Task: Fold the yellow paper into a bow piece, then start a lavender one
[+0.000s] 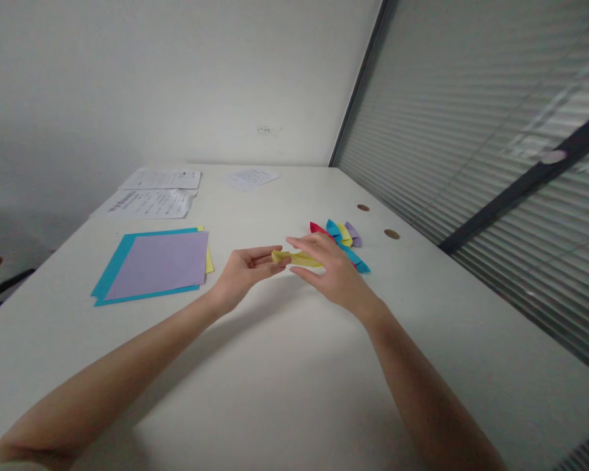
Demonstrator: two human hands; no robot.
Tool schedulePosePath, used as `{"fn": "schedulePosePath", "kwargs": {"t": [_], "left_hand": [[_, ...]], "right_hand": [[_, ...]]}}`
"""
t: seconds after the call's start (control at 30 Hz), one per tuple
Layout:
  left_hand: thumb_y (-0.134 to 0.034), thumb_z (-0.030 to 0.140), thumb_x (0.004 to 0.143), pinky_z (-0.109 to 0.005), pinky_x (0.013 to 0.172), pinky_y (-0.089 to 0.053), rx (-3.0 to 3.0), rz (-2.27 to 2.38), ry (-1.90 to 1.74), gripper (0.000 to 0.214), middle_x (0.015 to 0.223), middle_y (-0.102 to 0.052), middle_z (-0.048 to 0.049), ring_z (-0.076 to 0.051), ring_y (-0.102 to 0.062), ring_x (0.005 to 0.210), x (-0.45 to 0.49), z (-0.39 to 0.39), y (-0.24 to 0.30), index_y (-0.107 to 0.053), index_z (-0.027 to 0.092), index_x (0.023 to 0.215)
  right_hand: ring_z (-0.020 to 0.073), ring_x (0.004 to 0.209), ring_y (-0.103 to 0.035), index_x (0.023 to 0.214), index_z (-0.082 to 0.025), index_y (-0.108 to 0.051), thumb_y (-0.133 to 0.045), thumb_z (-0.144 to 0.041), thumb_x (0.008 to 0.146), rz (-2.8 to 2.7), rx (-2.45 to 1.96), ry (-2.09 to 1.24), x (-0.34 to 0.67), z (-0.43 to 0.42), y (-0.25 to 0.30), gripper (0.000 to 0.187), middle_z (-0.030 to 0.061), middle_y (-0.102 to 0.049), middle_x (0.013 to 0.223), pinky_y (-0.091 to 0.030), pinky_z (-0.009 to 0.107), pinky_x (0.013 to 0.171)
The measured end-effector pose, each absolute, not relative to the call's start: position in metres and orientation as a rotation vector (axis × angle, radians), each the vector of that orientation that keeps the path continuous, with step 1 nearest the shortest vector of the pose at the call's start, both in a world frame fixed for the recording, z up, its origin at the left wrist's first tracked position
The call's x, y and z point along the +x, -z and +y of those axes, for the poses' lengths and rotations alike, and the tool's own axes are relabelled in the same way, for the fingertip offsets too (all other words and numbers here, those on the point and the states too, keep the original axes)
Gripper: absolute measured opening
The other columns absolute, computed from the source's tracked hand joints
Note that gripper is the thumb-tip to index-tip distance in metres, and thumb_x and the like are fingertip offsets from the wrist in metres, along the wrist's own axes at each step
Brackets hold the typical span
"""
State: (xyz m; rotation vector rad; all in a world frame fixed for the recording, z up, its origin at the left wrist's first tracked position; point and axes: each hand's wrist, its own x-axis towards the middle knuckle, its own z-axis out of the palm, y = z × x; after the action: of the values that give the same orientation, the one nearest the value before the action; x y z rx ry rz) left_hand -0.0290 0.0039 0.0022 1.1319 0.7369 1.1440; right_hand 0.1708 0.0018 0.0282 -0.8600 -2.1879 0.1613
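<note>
We held the yellow folded paper [298, 259] between both hands, just above the table [285, 392], near the middle of our view. Our left hand [243, 271] pinched its 9 o'clock end with thumb and fingertips. Our right hand [331, 271] closed over the 3 o'clock end with its fingers stretched out. That hand hid its own thumb contact, so we judged its grip rather than saw it.

The likeliest trouble, we thought, was the paper itself. If the two pinches pulled against each other, the thin strip could tear or the creases could spring open. A loose right-hand hold could also let that end slip and skew the fold.

The row of small folded pieces [341, 237], in red, blue, yellow and purple, lay touching or just behind our right hand at about 1 o'clock. A sweep of that wrist could have scattered them.

The stack of coloured sheets [157, 265] at 9 o'clock and the printed pages [150, 203] at 11 o'clock lay well apart from our hands, so we saw little risk there.
</note>
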Motion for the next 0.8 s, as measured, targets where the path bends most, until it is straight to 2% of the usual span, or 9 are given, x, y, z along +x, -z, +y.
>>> {"fn": "schedulePosePath", "kwargs": {"t": [0.13,0.27,0.37,0.43,0.53,0.67,0.8], "left_hand": [[-0.079,0.028,0.07,-0.046,0.105,-0.047,1.236,0.646,-1.044,0.042,0.11,-0.073,-0.0076,-0.029,-0.064,0.112,-0.033,0.0,-0.012,-0.072,0.016,0.11],[-0.079,0.026,0.069,-0.045,0.096,-0.053,1.304,0.682,-1.057,0.038,0.103,-0.074,-0.0081,-0.027,-0.069,0.099,-0.037,0.003,-0.013,-0.074,0.016,0.105],[-0.08,0.029,0.068,-0.04,0.084,-0.059,1.32,0.733,-1.039,0.035,0.095,-0.075,-0.0085,-0.026,-0.071,0.09,-0.04,0.006,-0.014,-0.076,0.016,0.1],[-0.079,0.033,0.069,-0.034,0.07,-0.06,1.325,0.783,-1.023,0.033,0.087,-0.076,-0.0085,-0.024,-0.072,0.08,-0.041,0.006,-0.015,-0.076,0.015,0.097],[-0.079,0.034,0.069,-0.024,0.051,-0.051,1.355,0.854,-1.044,0.029,0.069,-0.072,-0.0064,-0.018,-0.067,0.06,-0.041,0.005,-0.016,-0.077,0.014,0.089],[-0.081,0.03,0.066,-0.023,0.056,-0.049,1.385,0.853,-1.077,0.024,0.073,-0.072,-0.0053,-0.015,-0.064,0.062,-0.039,0.003,-0.015,-0.077,0.014,0.084],[-0.082,0.027,0.062,-0.022,0.055,-0.045,1.331,0.876,-1.085,0.024,0.069,-0.069,-0.0028,-0.012,-0.06,0.06,-0.036,0.003,-0.009,-0.075,0.013,0.081]], "right_hand": [[0.0193,0.1,-0.059,0.132,-0.029,-0.055,-0.055,-0.025,0.093,-2.221,-0.795,-0.194,0.158,0.004,-0.031,0.04,0.0049,-0.062,0.105,-0.049,0.038,0.093],[0.0146,0.081,-0.058,0.123,-0.028,-0.062,-0.065,-0.029,0.087,-2.098,-0.762,-0.317,0.153,0.01,-0.023,0.035,0.0017,-0.061,0.09,-0.052,0.03,0.076],[0.0125,0.075,-0.056,0.117,-0.026,-0.065,-0.066,-0.03,0.086,-2.066,-0.726,-0.369,0.151,0.011,-0.021,0.031,0.0006,-0.06,0.086,-0.05,0.027,0.069],[0.012,0.072,-0.056,0.116,-0.025,-0.066,-0.065,-0.03,0.087,-2.048,-0.71,-0.379,0.15,0.011,-0.021,0.03,0.0003,-0.061,0.084,-0.049,0.026,0.067],[0.0122,0.069,-0.057,0.109,-0.024,-0.069,-0.063,-0.032,0.088,-1.993,-0.742,-0.381,0.148,0.01,-0.02,0.023,0.0004,-0.063,0.079,-0.048,0.026,0.063],[0.0123,0.066,-0.056,0.083,-0.022,-0.073,-0.066,-0.039,0.085,-1.879,-0.785,-0.461,0.145,0.011,-0.019,0.018,0.001,-0.065,0.074,-0.047,0.026,0.06],[0.0117,0.068,-0.057,0.08,-0.02,-0.073,-0.061,-0.048,0.086,-1.763,-0.838,-0.774,0.147,0.016,-0.017,0.031,0.0015,-0.064,0.074,-0.046,0.025,0.06]]}}
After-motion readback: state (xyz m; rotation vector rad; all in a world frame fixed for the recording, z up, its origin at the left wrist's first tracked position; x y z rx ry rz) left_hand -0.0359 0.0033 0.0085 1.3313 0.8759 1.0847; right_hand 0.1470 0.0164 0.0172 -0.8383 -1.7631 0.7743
